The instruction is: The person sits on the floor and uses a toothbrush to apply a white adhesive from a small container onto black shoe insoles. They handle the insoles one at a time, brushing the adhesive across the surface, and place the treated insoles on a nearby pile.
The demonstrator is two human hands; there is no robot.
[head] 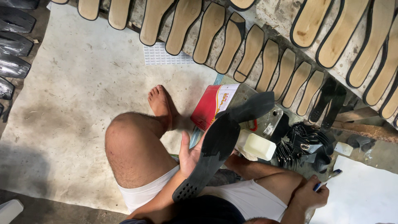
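Note:
My left hand (190,154) holds a black rubber shoe sole (215,145) from below, its tread end down by my lap and its smooth end up. A second black sole (253,107) lies just beyond it. My right hand (310,194) rests on my right thigh and grips a small brush or pen with a blue and white tip (327,180). A cream-coloured block-shaped container (257,146) stands on the floor between my knees, close to the held sole.
Rows of tan insoles with black edges (232,41) lean along the top. Black soles (14,45) line the left edge. A red and white box (212,104), a heap of black straps with buckles (300,143), a white sheet (356,195) and my bare foot (161,103) are nearby.

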